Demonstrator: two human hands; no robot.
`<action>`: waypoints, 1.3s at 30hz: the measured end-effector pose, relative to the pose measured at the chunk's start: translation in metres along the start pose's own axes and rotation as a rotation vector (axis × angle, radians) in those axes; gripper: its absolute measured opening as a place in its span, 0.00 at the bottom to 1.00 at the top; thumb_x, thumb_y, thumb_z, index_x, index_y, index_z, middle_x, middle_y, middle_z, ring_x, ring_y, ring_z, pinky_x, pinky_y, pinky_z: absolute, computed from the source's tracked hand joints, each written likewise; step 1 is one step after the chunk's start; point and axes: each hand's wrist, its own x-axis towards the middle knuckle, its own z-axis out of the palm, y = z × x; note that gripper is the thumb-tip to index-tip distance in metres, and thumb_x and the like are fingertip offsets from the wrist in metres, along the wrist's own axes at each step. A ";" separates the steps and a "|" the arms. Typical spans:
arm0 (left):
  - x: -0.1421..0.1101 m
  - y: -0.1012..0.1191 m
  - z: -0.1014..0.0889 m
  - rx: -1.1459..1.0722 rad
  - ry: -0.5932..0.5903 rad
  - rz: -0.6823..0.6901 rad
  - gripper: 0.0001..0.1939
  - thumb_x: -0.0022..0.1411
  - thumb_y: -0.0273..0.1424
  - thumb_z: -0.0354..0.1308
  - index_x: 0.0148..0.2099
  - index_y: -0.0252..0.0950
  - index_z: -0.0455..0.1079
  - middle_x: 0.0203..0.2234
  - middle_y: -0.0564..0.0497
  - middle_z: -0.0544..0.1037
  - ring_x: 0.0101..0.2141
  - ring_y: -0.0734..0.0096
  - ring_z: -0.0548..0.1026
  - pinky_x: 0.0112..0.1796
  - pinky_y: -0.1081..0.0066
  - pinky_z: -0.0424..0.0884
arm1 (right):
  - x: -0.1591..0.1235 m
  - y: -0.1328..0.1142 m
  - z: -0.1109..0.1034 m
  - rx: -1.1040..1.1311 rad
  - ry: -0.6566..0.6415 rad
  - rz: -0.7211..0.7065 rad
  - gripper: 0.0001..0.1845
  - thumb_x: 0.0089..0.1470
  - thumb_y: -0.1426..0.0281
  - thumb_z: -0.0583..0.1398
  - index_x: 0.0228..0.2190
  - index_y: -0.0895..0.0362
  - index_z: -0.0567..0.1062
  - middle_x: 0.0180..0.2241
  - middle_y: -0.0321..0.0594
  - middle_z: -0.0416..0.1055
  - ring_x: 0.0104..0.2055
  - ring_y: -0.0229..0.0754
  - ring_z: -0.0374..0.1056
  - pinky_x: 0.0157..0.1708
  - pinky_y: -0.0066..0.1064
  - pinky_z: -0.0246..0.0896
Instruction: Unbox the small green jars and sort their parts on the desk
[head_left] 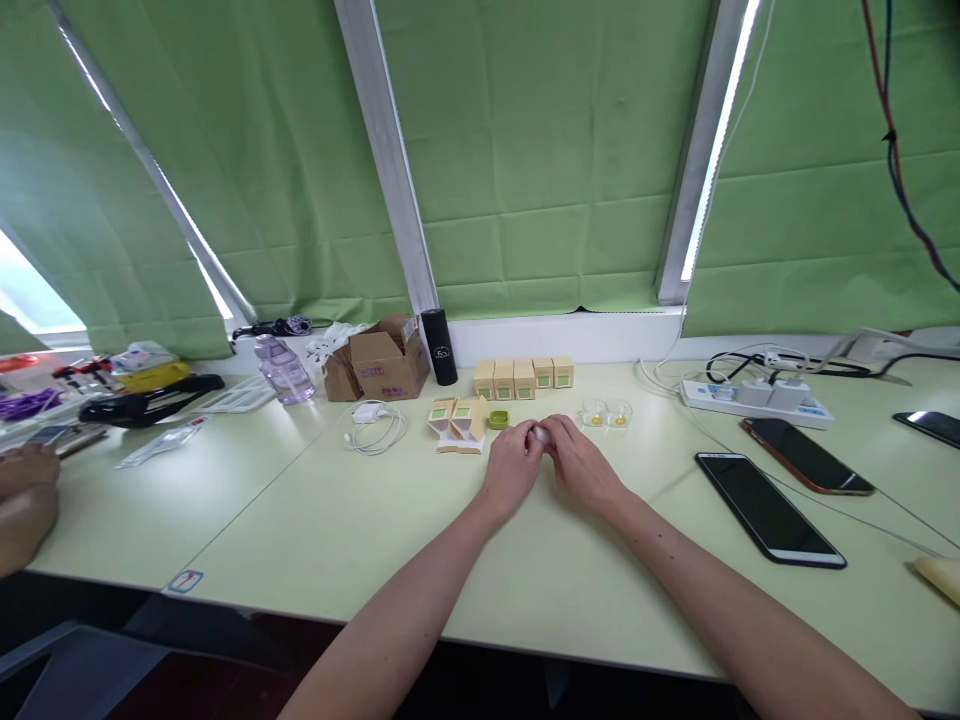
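Note:
My left hand (513, 462) and my right hand (580, 464) meet over the middle of the table, fingers curled around a small whitish object (541, 434). Most of it is hidden by the fingers, so its kind does not show. Just beyond my left hand sits a small green square container (498, 420). Left of that, opened small cardboard boxes (459, 420) with green labels lie with their flaps toward me. Behind stands a row of closed tan boxes (504, 379). Past my right hand are clear little cups (606, 413) with something yellow inside.
A power strip (757, 400) and phones (771, 508) lie on the right. Farther left are a coiled white cable (375, 428), a brown carton (388, 360), a black cylinder (439, 347) and a water bottle (283, 370). Another person's hand (28, 500) rests at the left edge.

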 end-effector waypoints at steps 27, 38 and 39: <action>0.003 -0.028 -0.003 -0.312 -0.042 0.003 0.20 0.61 0.36 0.68 0.55 0.41 0.76 0.49 0.45 0.76 0.50 0.62 0.74 0.51 0.61 0.71 | -0.002 0.007 -0.003 0.467 0.129 0.211 0.14 0.67 0.59 0.56 0.50 0.50 0.73 0.49 0.46 0.70 0.47 0.48 0.72 0.46 0.45 0.76; 0.007 -0.034 -0.001 -0.317 0.034 -0.032 0.18 0.61 0.36 0.66 0.54 0.38 0.77 0.48 0.42 0.78 0.48 0.60 0.77 0.46 0.62 0.75 | 0.003 0.007 -0.001 0.818 0.208 0.458 0.25 0.59 0.47 0.62 0.48 0.52 0.70 0.45 0.43 0.76 0.37 0.45 0.77 0.44 0.46 0.76; 0.009 -0.037 -0.001 -0.333 0.051 -0.048 0.19 0.61 0.36 0.66 0.53 0.37 0.77 0.48 0.41 0.79 0.48 0.60 0.78 0.45 0.62 0.75 | 0.004 0.009 -0.004 0.875 0.248 0.495 0.27 0.57 0.46 0.63 0.47 0.53 0.71 0.43 0.42 0.76 0.36 0.45 0.78 0.44 0.46 0.76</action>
